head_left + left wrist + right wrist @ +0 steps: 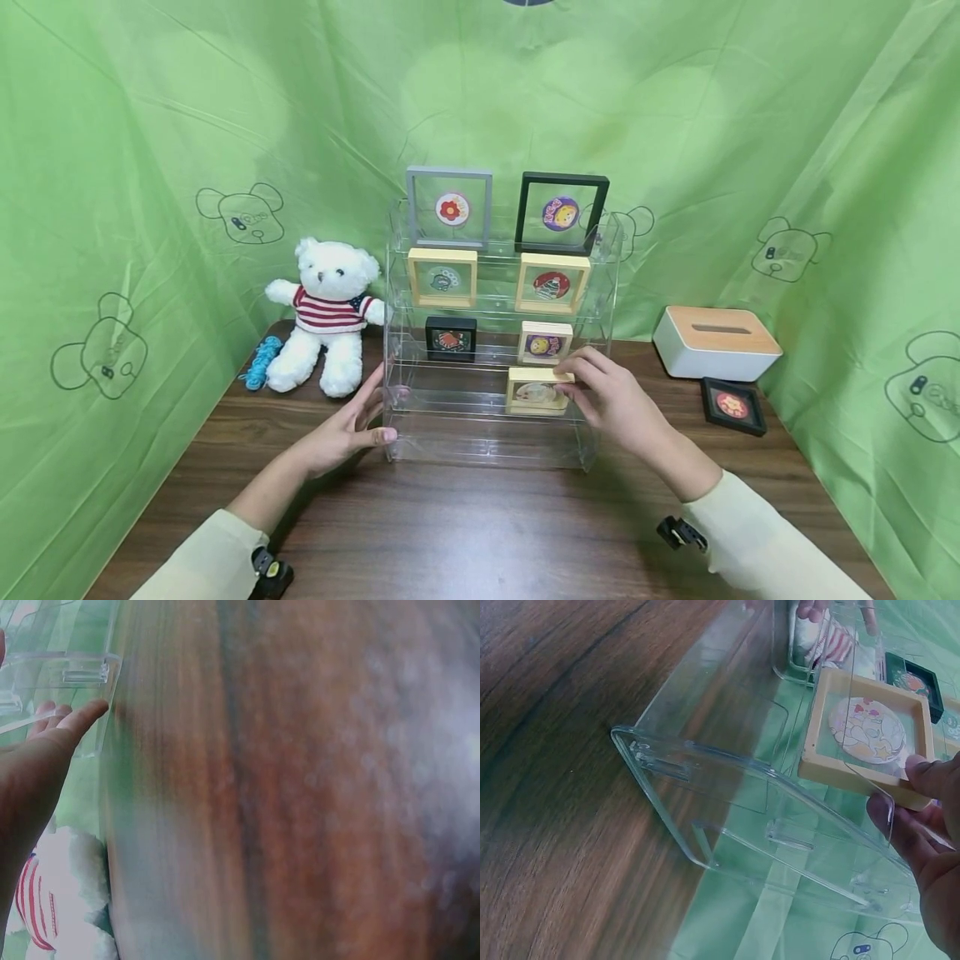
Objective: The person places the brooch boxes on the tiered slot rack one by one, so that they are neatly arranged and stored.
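A clear acrylic tiered rack (480,450) stands on the table with small display frames on its shelves. My left hand (347,427) rests against the rack's left side, fingers straight along the panel and thumb at the front edge. In the left wrist view, fingertips (90,710) touch the clear panel. With thumb and fingers, my right hand (617,396) pinches the right edge of a light-wood frame (537,400) at a lower shelf. That frame holds a pale round badge (868,730), plain in the right wrist view. Part of the frame's right edge is hidden by the fingers.
Above are a grey frame (450,171), a large black frame (564,177) and several smaller frames. A white teddy bear (324,329) and blue yarn bundle (262,363) sit left. A tissue box (716,342) and black frame (733,407) lie right. Green cloth (480,92) surrounds the table.
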`<state>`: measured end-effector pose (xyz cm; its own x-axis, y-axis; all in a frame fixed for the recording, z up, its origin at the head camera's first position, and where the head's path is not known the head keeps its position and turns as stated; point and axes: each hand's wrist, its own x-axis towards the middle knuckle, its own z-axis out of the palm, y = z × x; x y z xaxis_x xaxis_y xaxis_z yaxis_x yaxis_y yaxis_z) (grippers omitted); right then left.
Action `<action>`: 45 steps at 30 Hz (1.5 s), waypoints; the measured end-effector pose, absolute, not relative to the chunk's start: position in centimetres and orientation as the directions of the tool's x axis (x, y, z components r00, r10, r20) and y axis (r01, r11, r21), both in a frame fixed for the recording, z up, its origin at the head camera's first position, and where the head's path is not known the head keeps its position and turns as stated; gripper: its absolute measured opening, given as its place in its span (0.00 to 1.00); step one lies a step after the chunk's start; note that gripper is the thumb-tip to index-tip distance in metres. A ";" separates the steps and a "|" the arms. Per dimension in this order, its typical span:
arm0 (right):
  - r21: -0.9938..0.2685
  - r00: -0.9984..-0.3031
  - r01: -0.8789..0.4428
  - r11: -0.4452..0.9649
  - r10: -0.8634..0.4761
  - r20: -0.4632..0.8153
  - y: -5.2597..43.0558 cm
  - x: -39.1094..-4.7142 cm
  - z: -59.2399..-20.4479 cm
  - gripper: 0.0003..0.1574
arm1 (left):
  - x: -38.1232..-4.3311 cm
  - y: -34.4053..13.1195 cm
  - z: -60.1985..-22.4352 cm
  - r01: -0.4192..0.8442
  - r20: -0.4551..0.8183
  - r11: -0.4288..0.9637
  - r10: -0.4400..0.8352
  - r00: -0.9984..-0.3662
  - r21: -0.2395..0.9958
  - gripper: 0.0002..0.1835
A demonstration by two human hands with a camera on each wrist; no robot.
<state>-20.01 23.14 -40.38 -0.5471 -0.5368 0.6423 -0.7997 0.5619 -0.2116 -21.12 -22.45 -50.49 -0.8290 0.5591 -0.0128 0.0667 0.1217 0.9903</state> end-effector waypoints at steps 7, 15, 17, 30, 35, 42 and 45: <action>-0.096 -0.515 -0.785 0.612 -0.558 0.651 23.2 -19.7 -40.1 0.19 | -21.1 -22.5 -50.5 0.085 -0.006 0.134 0.563 -0.826 0.987 0.60; -0.170 -0.522 -0.793 0.585 -0.508 0.685 24.2 -19.1 -38.9 0.20 | -21.0 -22.5 -50.5 0.057 -0.024 0.128 0.556 -0.831 0.990 0.60; -0.208 -0.532 -0.796 0.568 -0.493 0.688 24.7 -18.9 -38.6 0.20 | -21.0 -22.5 -50.5 0.057 -0.027 0.133 0.557 -0.830 0.989 0.60; -0.317 -0.592 -0.763 0.564 -0.414 0.691 31.0 -18.1 -39.0 0.29 | -21.1 -22.6 -50.6 0.072 -0.011 0.123 0.570 -0.822 0.990 0.60; -0.316 -0.672 -0.674 0.668 -0.376 0.639 34.2 -17.9 -39.6 0.28 | -21.1 -22.6 -50.5 0.074 -0.015 0.135 0.563 -0.826 0.988 0.60; -0.281 -0.752 -0.526 0.803 -0.285 0.594 39.7 -18.4 -41.4 0.27 | -21.2 -22.5 -50.4 0.067 -0.030 0.150 0.564 -0.825 0.986 0.61; -0.278 -0.792 -0.446 0.851 -0.230 0.565 42.8 -18.8 -42.6 0.24 | -21.1 -22.4 -50.3 0.065 -0.034 0.151 0.573 -0.819 0.986 0.61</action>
<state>-18.80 42.82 -42.56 -0.7920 -0.2303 0.5654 -0.4458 0.8509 -0.2780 -21.14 -22.44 -50.26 -0.8191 0.5726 -0.0341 0.0646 0.1511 0.9864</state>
